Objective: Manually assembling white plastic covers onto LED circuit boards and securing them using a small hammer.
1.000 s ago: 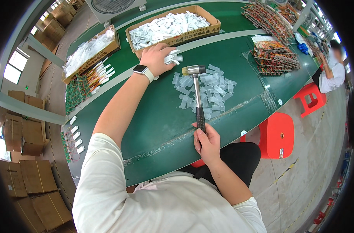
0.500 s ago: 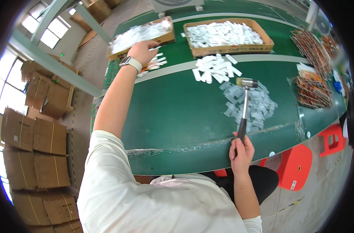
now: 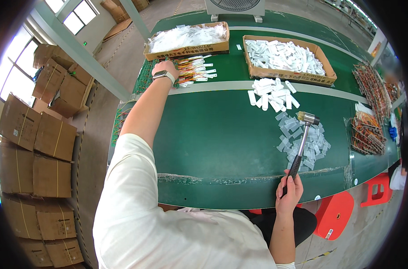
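My right hand point(image 3: 289, 193) is closed around the black grip of a small mallet point(image 3: 306, 134), whose steel head has one yellowish face and one dark face. The mallet's head is above a pile of clear plastic pieces point(image 3: 319, 145) near the table's front right. My left hand point(image 3: 165, 68) reaches far forward, with a watch on the wrist, to the left end of a row of small white strips with orange and red wires point(image 3: 198, 71). Its fingertips are mostly hidden, so I cannot tell what they hold. A heap of white plastic casings point(image 3: 274, 94) lies beyond the clear pieces.
On the green table point(image 3: 222, 139), one cardboard tray point(image 3: 190, 50) holds translucent pieces; another tray point(image 3: 293, 77) holds white casings. Green mesh point(image 3: 145, 76) lines the left edge. Wire bundles point(image 3: 369, 134) lie at right. Red stools point(image 3: 334, 216) and stacked cartons point(image 3: 51, 170) stand on the floor.
The view has shifted, so the table's things appear farther right and lower. My left hand has moved from the front of the translucent-piece tray to the left end of the wired strips. My right hand still grips the mallet.
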Demonstrator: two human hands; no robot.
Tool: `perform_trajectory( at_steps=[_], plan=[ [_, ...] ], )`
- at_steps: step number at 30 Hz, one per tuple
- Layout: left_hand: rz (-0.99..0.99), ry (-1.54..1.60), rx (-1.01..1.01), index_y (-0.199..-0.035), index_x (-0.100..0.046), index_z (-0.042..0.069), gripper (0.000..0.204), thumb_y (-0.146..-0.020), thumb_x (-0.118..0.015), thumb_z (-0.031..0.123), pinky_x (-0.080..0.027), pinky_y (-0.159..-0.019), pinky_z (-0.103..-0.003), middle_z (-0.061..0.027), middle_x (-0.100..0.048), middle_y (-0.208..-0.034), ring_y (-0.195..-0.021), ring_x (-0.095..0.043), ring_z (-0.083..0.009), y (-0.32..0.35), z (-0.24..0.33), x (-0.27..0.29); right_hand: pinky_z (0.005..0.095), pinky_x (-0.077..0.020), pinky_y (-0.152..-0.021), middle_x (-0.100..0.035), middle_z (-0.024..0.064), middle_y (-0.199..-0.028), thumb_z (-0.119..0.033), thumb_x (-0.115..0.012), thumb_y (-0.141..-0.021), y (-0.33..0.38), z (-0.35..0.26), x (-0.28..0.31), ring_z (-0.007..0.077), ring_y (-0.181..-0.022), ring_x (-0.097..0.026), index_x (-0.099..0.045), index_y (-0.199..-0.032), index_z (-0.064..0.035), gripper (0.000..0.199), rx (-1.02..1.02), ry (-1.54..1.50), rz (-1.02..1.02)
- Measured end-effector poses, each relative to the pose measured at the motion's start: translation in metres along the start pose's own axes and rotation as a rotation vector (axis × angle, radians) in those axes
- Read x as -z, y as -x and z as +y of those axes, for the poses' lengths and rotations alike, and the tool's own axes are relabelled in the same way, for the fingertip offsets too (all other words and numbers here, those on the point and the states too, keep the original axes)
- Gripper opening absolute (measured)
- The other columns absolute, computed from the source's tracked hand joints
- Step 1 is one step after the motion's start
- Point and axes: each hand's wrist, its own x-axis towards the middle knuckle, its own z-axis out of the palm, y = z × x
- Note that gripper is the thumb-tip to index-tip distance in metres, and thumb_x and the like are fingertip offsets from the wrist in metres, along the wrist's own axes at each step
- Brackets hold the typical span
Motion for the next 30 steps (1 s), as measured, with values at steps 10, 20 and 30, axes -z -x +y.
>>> perform_trajectory(
  at_steps=[10, 20, 30],
  plan=[
    [0.073, -0.137, 0.097, -0.137, -0.072, 0.01, 0.052, -0.094, -0.071, 0.039, -0.046, -0.114, -0.047, -0.0132, -0.047, -0.16, -0.148, -0.044, -0.0292, -0.005, 0.024, -0.031, 0.0216, -0.0316, -0.041, -0.055, 0.0006, -0.077, -0.012, -0.055, -0.11, 0.0, 0.0, -0.003, 0.0048, -0.048, -0.044, -0.061, -0.125, 0.0055, 0.024, 0.004, 0.018, 0.005],
    [0.119, -0.342, -0.015, -0.137, -0.074, 0.018, 0.042, -0.103, -0.061, 0.04, -0.041, -0.11, -0.048, -0.0056, -0.058, -0.144, -0.14, -0.049, -0.0253, -0.016, 0.028, -0.042, 0.0217, -0.0327, -0.041, -0.056, 0.0001, -0.076, -0.01, -0.055, -0.109, -0.001, 0.0, -0.005, 0.0054, -0.047, -0.045, -0.062, -0.125, 0.0035, 0.022, -0.056, 0.1, -0.048],
    [0.162, -0.176, 0.129, -0.138, -0.07, 0.014, 0.042, -0.099, -0.067, 0.027, -0.037, -0.113, -0.048, -0.0092, -0.046, -0.158, -0.144, -0.043, -0.0281, -0.004, 0.04, -0.011, 0.023, -0.0369, -0.043, -0.058, 0.0013, -0.078, -0.009, -0.055, -0.109, 0.002, -0.001, -0.007, 0.006, -0.05, -0.049, -0.062, -0.126, 0.0045, 0.023, -0.037, 0.137, -0.045]
  ],
)
